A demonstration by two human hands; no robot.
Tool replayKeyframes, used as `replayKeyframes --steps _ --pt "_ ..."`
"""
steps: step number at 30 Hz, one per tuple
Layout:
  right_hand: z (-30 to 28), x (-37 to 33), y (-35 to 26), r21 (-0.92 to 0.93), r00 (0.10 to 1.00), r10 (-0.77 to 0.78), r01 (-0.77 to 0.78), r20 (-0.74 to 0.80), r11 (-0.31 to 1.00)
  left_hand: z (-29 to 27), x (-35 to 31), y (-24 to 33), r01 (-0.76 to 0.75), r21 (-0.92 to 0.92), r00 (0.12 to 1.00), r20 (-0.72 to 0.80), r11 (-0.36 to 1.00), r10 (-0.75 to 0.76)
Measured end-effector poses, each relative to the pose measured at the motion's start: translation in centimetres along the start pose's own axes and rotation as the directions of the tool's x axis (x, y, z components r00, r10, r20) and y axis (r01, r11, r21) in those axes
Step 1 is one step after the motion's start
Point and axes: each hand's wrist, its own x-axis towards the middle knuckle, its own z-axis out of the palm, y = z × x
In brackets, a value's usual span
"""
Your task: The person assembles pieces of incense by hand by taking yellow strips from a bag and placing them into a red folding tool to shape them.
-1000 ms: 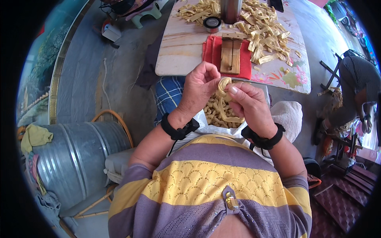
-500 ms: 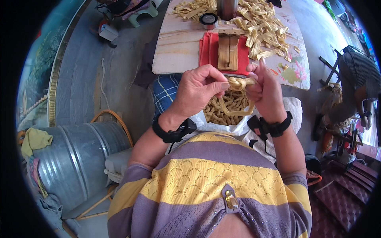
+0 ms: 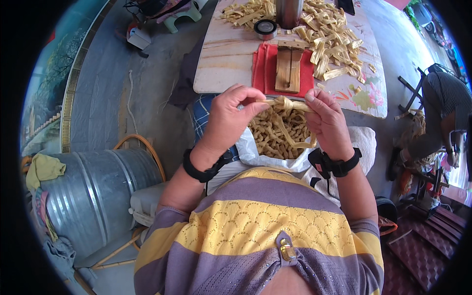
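Between my hands a pale yellow flat strip (image 3: 283, 103) is stretched sideways, with a knot in its middle. My left hand (image 3: 232, 114) pinches its left end between thumb and fingertips. My right hand (image 3: 327, 117) grips the other side, thumb on top. A loose length of the strip hangs below the knot and bends toward my right hand. Beneath lies an open white bag (image 3: 246, 152) on my lap, filled with many short knotted yellow pieces (image 3: 273, 140). What exact material the strips are, I cannot tell.
Ahead stands a table (image 3: 221, 61) with a red cloth (image 3: 260, 69), a grooved wooden block (image 3: 288, 69), a round lid (image 3: 265, 28), a metal cup (image 3: 288, 12) and heaped loose strips (image 3: 327, 42). A metal drum (image 3: 98, 191) stands left; another person (image 3: 445, 98) bends at right.
My hands have moved apart, and the looped strip between them is now drawn into a tighter knot. My right index finger has come down from pointing up.
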Motion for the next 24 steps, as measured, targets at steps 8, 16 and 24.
replayKeyframes --steps 8,16,24 --pt "1.6 0.0 2.5 -0.227 0.989 -0.075 0.102 0.124 0.968 3.3 -1.3 -0.6 -0.248 0.464 0.933 0.350 0.850 0.081" --pt "4.0 0.4 4.3 -0.469 0.935 -0.314 0.355 0.166 0.809 1.5 1.9 -7.7 -0.637 0.561 0.758 0.330 0.529 0.563" --pt "-0.3 4.4 1.9 -0.607 0.927 -0.372 0.322 0.047 0.726 4.3 4.2 -6.3 -0.196 0.090 0.965 0.196 0.976 0.176"
